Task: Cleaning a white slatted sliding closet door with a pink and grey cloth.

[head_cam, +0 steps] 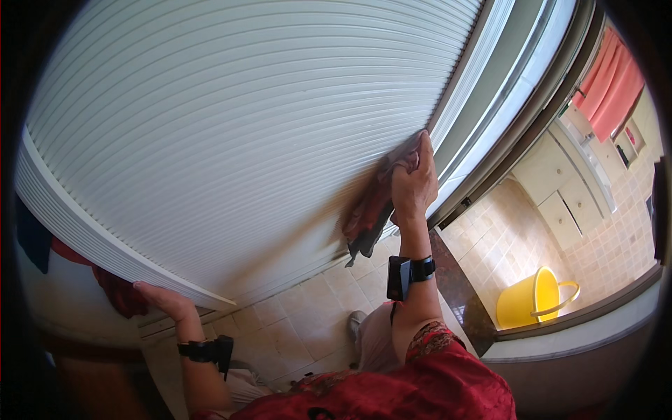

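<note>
A large white ribbed panel (262, 147), apparently a door, fills the view before me. My right hand (416, 181) grips a crumpled dark reddish-grey cloth (367, 215) against its right edge. Part of the cloth hangs below that hand, and a shadow falls across the ribs. At the panel's lower left edge is my left hand (170, 303), beside a dark red fabric (118, 291) partly hidden behind the panel. Its fingers are too hidden to show whether they grip the edge. Each wrist wears a black strapped device.
Beyond a dark sliding-door frame (525, 136) at right, a yellow bucket (525, 302) stands on a tiled floor by pale cabinets (556, 184). A salmon towel (611, 84) hangs above. A dark stone threshold (462, 289) lies right of my feet. Dark wooden furniture (100, 383) stands lower left.
</note>
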Demonstrator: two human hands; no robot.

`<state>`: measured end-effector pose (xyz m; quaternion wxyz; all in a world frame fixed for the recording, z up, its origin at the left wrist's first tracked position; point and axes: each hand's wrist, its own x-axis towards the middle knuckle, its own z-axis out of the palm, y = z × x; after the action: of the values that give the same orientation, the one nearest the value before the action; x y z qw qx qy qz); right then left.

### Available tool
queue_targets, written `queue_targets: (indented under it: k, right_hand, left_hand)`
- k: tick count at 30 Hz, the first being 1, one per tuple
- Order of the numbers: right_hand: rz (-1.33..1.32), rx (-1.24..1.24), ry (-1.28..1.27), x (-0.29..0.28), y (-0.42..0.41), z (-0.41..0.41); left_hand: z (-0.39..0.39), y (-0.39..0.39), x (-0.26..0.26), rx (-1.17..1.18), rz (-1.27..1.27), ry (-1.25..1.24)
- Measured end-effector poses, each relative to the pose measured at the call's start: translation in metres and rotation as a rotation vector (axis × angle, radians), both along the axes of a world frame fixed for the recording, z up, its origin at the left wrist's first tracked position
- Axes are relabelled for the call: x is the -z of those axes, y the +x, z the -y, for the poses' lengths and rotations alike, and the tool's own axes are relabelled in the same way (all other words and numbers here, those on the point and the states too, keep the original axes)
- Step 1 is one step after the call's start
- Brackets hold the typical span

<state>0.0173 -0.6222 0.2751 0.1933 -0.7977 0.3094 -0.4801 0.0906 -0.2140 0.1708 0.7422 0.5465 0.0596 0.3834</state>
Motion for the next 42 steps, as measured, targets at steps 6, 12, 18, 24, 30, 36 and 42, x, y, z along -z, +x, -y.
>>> queue_targets:
  k: [6, 12, 18, 24, 30, 36, 42]
  right_hand:
    - [0.015, -0.024, -0.018, -0.001, 0.001, 0.003]
    - [-0.187, 0.005, -0.037, -0.016, -0.011, 0.012]
    - [-0.151, -0.030, -0.187, -0.016, -0.014, 0.016]
    - [-0.106, -0.098, -0.217, -0.018, -0.013, 0.008]
    - [-0.099, -0.109, -0.249, -0.021, -0.013, 0.001]
    - [-0.070, -0.217, -0.315, -0.025, -0.014, -0.011]
    - [-0.057, -0.242, -0.364, -0.025, -0.013, -0.019]
  left_hand:
    - [0.015, -0.014, -0.016, -0.039, -0.182, -0.089]
    - [0.011, -0.010, -0.009, 0.023, -0.096, -0.123]
    - [0.017, -0.011, -0.016, 0.001, -0.167, -0.137]
    - [0.020, -0.013, -0.020, 0.054, -0.130, -0.218]
    - [0.016, -0.010, -0.014, 0.066, -0.117, -0.185]
    - [0.018, -0.010, -0.016, 0.032, -0.104, -0.171]
    - [0.019, -0.008, -0.016, 0.007, -0.139, -0.131]
